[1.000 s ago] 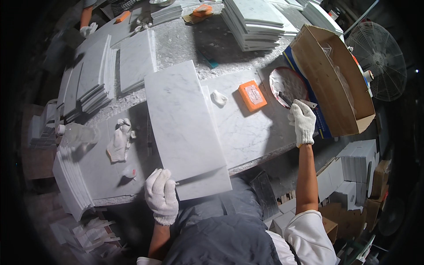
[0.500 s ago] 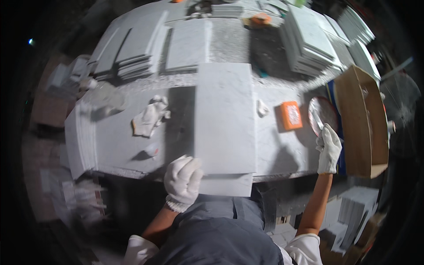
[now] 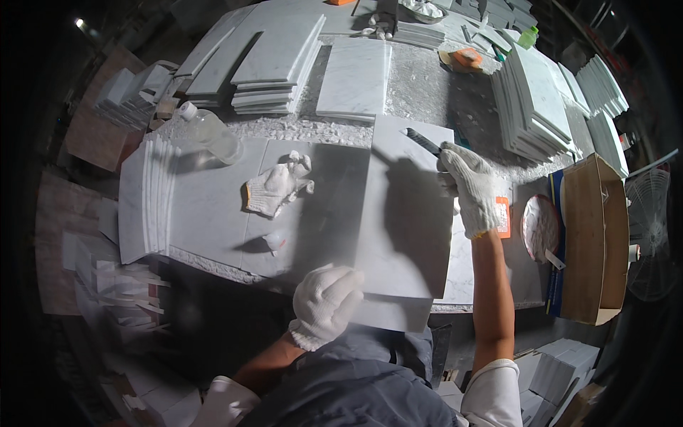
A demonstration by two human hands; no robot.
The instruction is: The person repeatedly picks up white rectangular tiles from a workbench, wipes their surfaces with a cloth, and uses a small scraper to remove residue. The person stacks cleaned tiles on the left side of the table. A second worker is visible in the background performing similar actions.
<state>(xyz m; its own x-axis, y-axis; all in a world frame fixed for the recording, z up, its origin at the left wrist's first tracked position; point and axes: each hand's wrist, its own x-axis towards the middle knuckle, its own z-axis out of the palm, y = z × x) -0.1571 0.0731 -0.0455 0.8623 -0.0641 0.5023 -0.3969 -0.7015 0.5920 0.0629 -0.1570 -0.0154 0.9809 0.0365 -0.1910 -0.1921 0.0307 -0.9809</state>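
A pale, grey-veined stone slab (image 3: 405, 263) lies lengthwise before me, on top of another slab (image 3: 395, 313) whose front end sticks out toward my body. My right hand (image 3: 471, 186), in a white knit glove, is closed round a slim dark blade-like tool (image 3: 421, 141); its tip points left over the slab's far part. Beside the slab's near left edge, my gloved left hand (image 3: 327, 302) is curled, its fingertips hidden, and what it grips cannot be made out. Under my right wrist, an orange box (image 3: 504, 217) is partly covered.
A round dish (image 3: 541, 226) with a light flat scraper (image 3: 554, 260) stands by a cardboard box (image 3: 587, 242). Left are a loose glove (image 3: 274, 188), a small cup (image 3: 273, 243), a clear bottle (image 3: 213, 139) and upright slabs (image 3: 148, 203). Stacked slabs (image 3: 277, 60) line the back.
My right hand has moved from the round dish left and up over the slab, with the dark tool in it. The left hand stays by the slab's edge. The whole view has shifted.
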